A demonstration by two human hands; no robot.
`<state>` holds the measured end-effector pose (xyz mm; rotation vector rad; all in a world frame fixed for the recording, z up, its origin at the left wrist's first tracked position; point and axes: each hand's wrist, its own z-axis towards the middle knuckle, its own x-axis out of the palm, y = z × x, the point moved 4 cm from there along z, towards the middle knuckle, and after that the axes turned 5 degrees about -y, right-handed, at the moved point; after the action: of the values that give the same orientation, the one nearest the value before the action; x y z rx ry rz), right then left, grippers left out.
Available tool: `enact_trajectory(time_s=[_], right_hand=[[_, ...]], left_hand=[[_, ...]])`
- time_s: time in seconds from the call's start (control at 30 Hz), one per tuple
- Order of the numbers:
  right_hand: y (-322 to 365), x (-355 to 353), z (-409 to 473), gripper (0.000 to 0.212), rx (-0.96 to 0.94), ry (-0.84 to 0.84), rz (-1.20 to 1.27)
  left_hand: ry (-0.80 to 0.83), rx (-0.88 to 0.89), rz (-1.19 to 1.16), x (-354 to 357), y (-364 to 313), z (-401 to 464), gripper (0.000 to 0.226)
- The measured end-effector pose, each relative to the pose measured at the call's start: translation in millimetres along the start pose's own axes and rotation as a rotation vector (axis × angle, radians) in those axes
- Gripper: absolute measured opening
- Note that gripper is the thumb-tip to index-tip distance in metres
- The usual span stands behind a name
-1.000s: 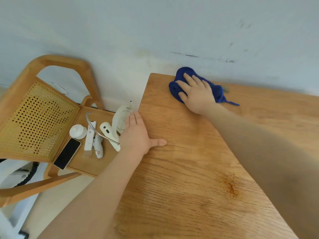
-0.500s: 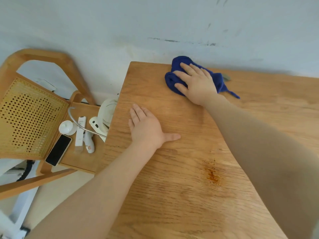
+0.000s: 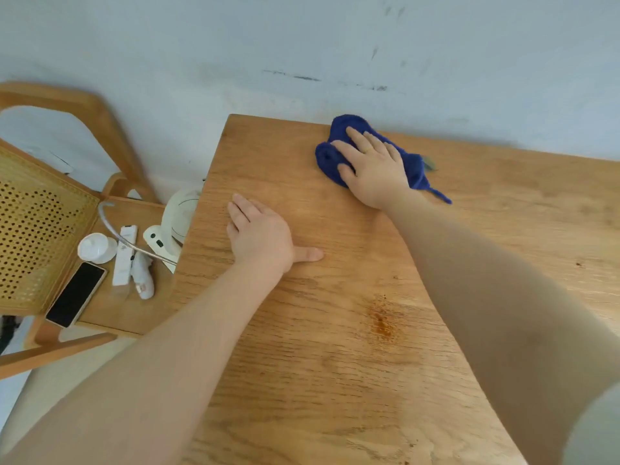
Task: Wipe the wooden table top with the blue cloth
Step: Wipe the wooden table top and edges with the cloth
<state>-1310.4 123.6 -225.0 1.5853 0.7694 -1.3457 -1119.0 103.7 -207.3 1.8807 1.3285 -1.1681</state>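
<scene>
Near the far left corner of the desk (image 3: 335, 380), the right hand (image 3: 375, 169) presses the bunched blue cloth (image 3: 330, 156) flat, fingers (image 3: 355, 134) extended over it rather than gripping. The left hand (image 3: 261, 236) rests open, bracing by the left edge. With no real grip, the cloth could slip out mid-stroke. Strokes kept near the far edge would miss the brown stain (image 3: 382, 325) at the desk's middle.

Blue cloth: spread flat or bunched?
Bunched. The blue cloth sits in rounded folds under the right hand, with a thin corner trailing right on the wooden table.
</scene>
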Motion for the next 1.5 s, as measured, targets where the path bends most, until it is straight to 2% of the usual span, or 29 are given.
enact_trajectory(time_s=[0.07,0.13,0.3,0.43,0.5,0.73,0.8,0.93,1.1,1.17,1.3,1.4,1.5], right_hand=[[-0.3,1.5,14.0,0.046,0.143,-0.045,-0.031],[5.9,3.7,15.6,0.048,0.208,-0.045,-0.038],[25.9,-1.3,-42.4,0.05,0.143,0.009,-0.02],[39.0,2.1,-84.5,0.049,0.009,0.06,-0.031],[28.3,-0.1,-70.1,0.048,0.013,0.07,-0.011],[-13.4,-3.2,0.6,0.047,0.273,-0.049,-0.034],[-11.3,-3.7,0.2,0.047,0.296,-0.021,-0.003],[-2.0,-6.3,-41.1,0.047,0.187,0.006,-0.004],[-11.2,-7.9,-86.7,0.045,-0.076,0.032,-0.01],[-23.6,-8.8,-70.8,0.045,-0.114,0.042,-0.021],[-59.4,-14.5,-19.9,0.044,0.013,-0.024,-0.036],[-72.4,-18.2,1.5,0.045,0.072,-0.027,-0.035],[-63.3,-16.7,-20.6,0.045,0.046,-0.011,-0.028]], left_hand=[[-0.014,0.019,-0.004,5.2,2.0,0.1,0.142],[-0.036,0.04,-0.024,7.0,3.7,-0.3,0.141],[-0.049,0.054,-0.083,4.3,4.7,-2.6,0.141],[-0.037,0.044,-0.113,3.6,6.0,-2.6,0.141],[-0.047,0.056,-0.102,4.3,5.1,-2.9,0.141],[-0.061,0.065,-0.096,11.7,5.4,5.9,0.14],[-0.048,0.057,-0.111,11.1,6.8,2.6,0.141],[-0.056,0.039,-0.11,4.2,5.1,-6.0,0.14],[-0.016,-0.021,-0.117,-10.3,-7.4,-12.8,0.131],[-0.113,0.065,-0.132,-15.8,-27.9,-17.3,0.115],[-0.278,0.265,-0.109,-10.2,-64.9,-31.4,0.095],[-0.199,0.221,-0.082,0.0,-72.9,-31.5,0.102],[-0.049,0.14,-0.143,7.7,-85.2,-38.7,0.11]])
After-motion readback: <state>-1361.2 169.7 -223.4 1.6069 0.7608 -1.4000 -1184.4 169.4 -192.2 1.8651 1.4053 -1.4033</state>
